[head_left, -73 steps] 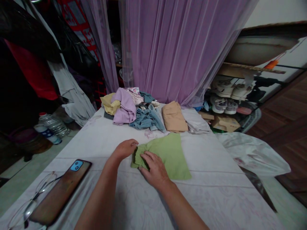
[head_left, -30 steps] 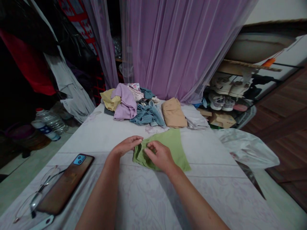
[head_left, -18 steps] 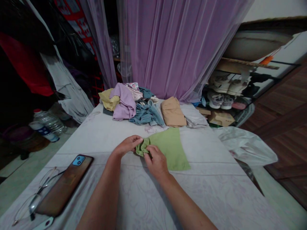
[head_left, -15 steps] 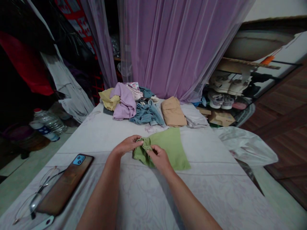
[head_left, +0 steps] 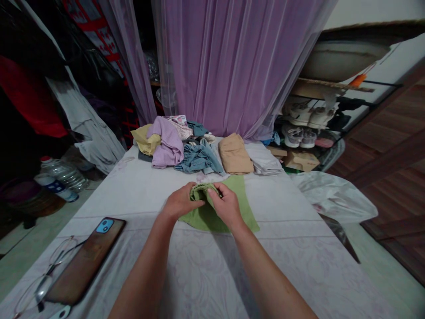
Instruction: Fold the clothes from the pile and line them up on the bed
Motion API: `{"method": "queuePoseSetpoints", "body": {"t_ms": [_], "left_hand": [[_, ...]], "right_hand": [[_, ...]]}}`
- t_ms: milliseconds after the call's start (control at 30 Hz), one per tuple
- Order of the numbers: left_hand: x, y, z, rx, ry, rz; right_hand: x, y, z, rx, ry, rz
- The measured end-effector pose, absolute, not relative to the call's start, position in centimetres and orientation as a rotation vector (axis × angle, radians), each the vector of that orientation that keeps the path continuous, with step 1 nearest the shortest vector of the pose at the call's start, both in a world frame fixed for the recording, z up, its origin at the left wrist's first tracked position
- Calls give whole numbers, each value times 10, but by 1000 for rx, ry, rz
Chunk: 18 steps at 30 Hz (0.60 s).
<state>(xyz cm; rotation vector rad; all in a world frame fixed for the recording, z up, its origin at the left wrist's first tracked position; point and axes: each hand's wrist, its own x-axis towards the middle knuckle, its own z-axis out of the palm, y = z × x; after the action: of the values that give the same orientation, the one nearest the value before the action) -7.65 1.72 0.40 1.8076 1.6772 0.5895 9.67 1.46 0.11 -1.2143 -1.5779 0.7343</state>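
A green garment (head_left: 244, 206) with a gathered, elastic-looking band lies in front of me on the bed. My left hand (head_left: 181, 201) grips the left side of the band, the thumb pointing inward. On the other side, my right hand (head_left: 226, 204) pinches the band between thumb and fingers. The band is raised between both hands, and its opening shows as a dark hollow. Flat green cloth spreads out below and to the right of my right hand. Which kind of garment it is, I cannot tell.
Behind lie a heap of clothes (head_left: 168, 144), a folded tan garment (head_left: 235, 153) and a folded white garment (head_left: 264, 158). A phone (head_left: 86, 261) and eyeglasses (head_left: 43, 283) rest at the left edge. A plastic bag (head_left: 335, 197) hangs at the right edge.
The band was bunched between my fingers; now it is spread into a wider opening. My left hand has turned, its thumb now inside the near edge. The view has shifted slightly right.
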Motion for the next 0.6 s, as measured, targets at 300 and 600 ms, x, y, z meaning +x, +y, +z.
{"method": "queuePoseSetpoints", "body": {"t_ms": [300,600], "left_hand": [[-75,19,4,1916,1606,626],[-73,21,4,1967,1859,422]], "right_hand": [[99,21,18,-1200,-1667,577],[98,33,28,-1176,-1832,391]]}}
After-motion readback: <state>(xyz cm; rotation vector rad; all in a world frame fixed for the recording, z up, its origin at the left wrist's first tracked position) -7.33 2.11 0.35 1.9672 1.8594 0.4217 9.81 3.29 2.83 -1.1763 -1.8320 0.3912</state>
